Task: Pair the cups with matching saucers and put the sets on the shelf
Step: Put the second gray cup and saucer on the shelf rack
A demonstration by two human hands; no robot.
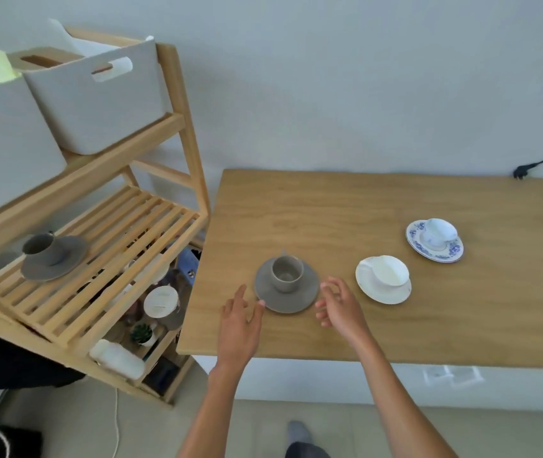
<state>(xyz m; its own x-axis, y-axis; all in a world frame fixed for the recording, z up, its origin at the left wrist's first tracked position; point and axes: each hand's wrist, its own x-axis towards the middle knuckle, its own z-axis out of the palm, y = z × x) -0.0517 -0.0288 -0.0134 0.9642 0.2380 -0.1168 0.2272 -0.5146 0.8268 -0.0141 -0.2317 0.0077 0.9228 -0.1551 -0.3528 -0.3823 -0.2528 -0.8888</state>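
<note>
between the two hands a grey cup (286, 273) stands upright on a grey saucer (287, 287), on the wooden table (362, 209). the left hand (242, 320) is just beside the left rim of this saucer, fingers straight, its thumb tip at the rim. the right hand (341, 307) is just beside the right rim, fingers loosely bent, holding nothing. to the right of the right hand stands a white cup on a white saucer (384, 280), and further right a blue patterned cup and saucer (435, 239). far to the left of the left hand, a second grey cup and saucer (52, 256) rests on the slatted shelf (114, 246), under white bins (98, 97).
</note>
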